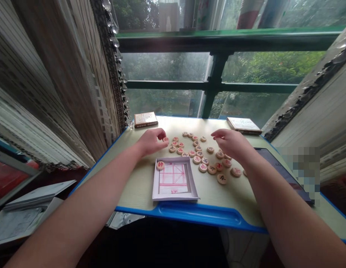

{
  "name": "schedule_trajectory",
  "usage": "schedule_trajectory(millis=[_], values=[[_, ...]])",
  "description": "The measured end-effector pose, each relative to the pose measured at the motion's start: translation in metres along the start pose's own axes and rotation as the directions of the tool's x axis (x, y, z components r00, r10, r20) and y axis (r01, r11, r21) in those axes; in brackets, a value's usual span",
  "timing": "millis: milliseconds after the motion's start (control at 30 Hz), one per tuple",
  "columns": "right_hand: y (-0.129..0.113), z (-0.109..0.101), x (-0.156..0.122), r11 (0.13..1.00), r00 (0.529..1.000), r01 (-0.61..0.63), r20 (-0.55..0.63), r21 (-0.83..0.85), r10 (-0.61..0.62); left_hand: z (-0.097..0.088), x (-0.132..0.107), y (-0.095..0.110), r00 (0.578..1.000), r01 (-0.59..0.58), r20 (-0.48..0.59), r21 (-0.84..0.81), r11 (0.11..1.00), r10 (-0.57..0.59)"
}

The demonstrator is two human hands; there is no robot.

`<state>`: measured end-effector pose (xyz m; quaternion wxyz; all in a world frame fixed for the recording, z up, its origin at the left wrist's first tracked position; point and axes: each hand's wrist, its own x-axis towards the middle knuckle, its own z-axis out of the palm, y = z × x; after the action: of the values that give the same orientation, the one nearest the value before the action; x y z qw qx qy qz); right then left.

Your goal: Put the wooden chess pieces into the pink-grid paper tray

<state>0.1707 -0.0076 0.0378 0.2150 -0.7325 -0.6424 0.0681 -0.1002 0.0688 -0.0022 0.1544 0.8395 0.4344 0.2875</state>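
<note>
My left hand [152, 141] pinches a round wooden Chinese chess piece [165, 140] with a red character between thumb and forefinger. My right hand [230, 143] is over the right side of the scattered pieces, fingers stretched to the left, with nothing visible in them. Below it lie several pieces, among them a red-marked one [227, 163], partly covered by the hand. Between my arms sits a shallow white box [193, 181] holding paper with red printed lines. One red-marked piece [160, 165] rests in its far left corner.
Two flat boxes lie at the far edge, one on the left [146, 120] and one on the right [244, 125]. A dark tablet [281, 171] is partly behind my right forearm. The table [133, 186] has a blue rim and stands against a window, with curtains on both sides.
</note>
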Motion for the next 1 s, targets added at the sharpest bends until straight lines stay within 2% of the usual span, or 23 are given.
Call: schedule_trajectory(millis=[67,167,333,700,900,1000], values=[[0.005,-0.003,0.002,0.998,0.998,-0.051,0.048,0.029,0.05,-0.002,-0.001,0.004,0.999,-0.049,-0.014,0.033,0.998,0.05],[0.01,0.002,0.003,0.997,0.992,-0.079,0.093,-0.016,0.08,-0.006,-0.003,0.007,0.997,-0.072,-0.024,0.054,0.996,0.074],[0.013,0.012,0.004,0.994,0.986,-0.023,0.163,-0.106,0.04,-0.008,-0.002,0.006,0.998,-0.065,-0.008,0.09,0.994,0.066],[0.001,0.015,-0.006,0.983,0.983,0.169,0.084,-0.073,-0.163,-0.007,-0.002,0.001,0.999,-0.04,0.038,0.12,0.992,0.036],[0.003,0.016,-0.004,0.985,0.986,0.157,0.06,-0.064,-0.153,-0.007,-0.001,-0.004,0.999,-0.038,0.034,0.128,0.991,0.034],[0.002,0.015,-0.006,0.987,0.987,0.156,0.034,-0.043,-0.154,-0.008,-0.002,-0.001,1.0,-0.02,0.025,0.071,0.997,0.019]])
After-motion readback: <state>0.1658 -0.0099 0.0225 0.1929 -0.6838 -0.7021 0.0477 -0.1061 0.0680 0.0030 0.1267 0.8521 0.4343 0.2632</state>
